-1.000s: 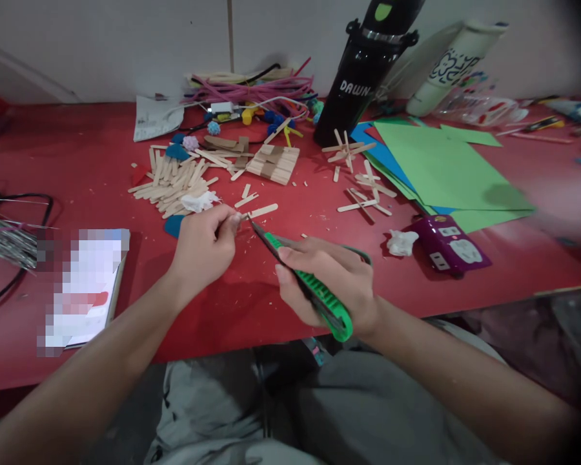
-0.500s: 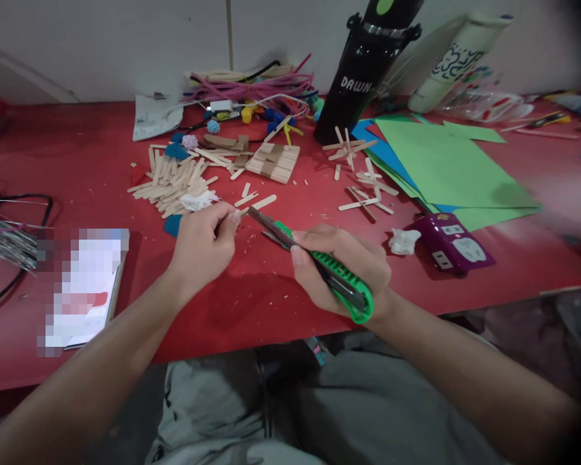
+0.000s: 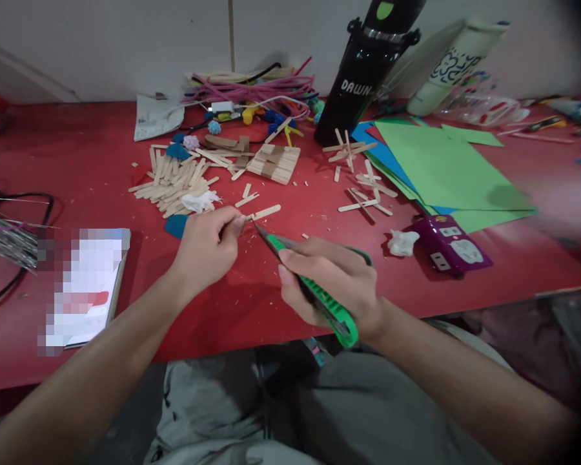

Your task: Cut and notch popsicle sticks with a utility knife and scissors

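My left hand (image 3: 210,242) is closed, with thumb and index finger pinching the near end of a wooden craft stick (image 3: 267,212). The stick points right, low over the table, and a rough mark shows on it just beyond the fingertips. My right hand (image 3: 332,278) is wrapped around a green utility knife (image 3: 314,290). Its blade tip is at the marked spot, touching or nearly touching the stick. A second dark tool (image 3: 361,254) shows partly behind the right hand; its kind is hidden.
Loose craft sticks (image 3: 174,177), crumpled white tissue (image 3: 201,201) and a taped stick panel (image 3: 275,163) lie beyond my left hand. A phone (image 3: 90,284) is at left. To the right are stick pieces (image 3: 365,201), a purple power adapter (image 3: 452,245), green paper (image 3: 455,165) and a black bottle (image 3: 353,84).
The knife has turned and drawn back slightly toward me, its blade now below the stick instead of across it. The left hand and stick have shifted slightly right and nearer.
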Action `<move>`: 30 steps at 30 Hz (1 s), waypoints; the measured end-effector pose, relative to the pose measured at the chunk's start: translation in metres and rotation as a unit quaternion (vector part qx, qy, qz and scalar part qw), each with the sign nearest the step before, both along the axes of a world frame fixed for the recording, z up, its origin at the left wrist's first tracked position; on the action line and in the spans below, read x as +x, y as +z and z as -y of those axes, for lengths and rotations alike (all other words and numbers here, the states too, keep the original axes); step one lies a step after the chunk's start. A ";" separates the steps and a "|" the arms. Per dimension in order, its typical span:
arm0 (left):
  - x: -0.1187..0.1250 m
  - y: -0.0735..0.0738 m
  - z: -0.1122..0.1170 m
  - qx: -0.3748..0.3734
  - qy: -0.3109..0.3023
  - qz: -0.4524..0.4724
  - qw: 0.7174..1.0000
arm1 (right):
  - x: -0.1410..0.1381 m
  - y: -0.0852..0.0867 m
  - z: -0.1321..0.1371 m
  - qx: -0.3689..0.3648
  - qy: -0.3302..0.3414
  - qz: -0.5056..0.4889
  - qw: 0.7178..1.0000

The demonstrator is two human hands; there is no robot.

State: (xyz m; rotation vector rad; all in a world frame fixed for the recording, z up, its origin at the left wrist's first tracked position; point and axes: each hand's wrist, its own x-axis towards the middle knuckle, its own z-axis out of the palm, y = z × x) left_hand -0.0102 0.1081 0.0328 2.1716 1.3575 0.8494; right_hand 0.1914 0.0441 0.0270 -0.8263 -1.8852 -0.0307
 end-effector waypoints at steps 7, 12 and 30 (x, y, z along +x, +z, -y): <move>-0.001 0.001 0.000 -0.015 -0.008 0.011 1.000 | 0.000 0.002 -0.002 0.010 0.021 0.017 1.000; -0.002 0.000 0.000 -0.021 -0.009 0.019 1.000 | -0.001 0.002 -0.001 0.020 0.013 0.017 1.000; -0.006 0.001 -0.003 -0.040 0.022 0.052 0.998 | 0.034 0.007 0.001 -0.142 -0.122 -0.176 0.966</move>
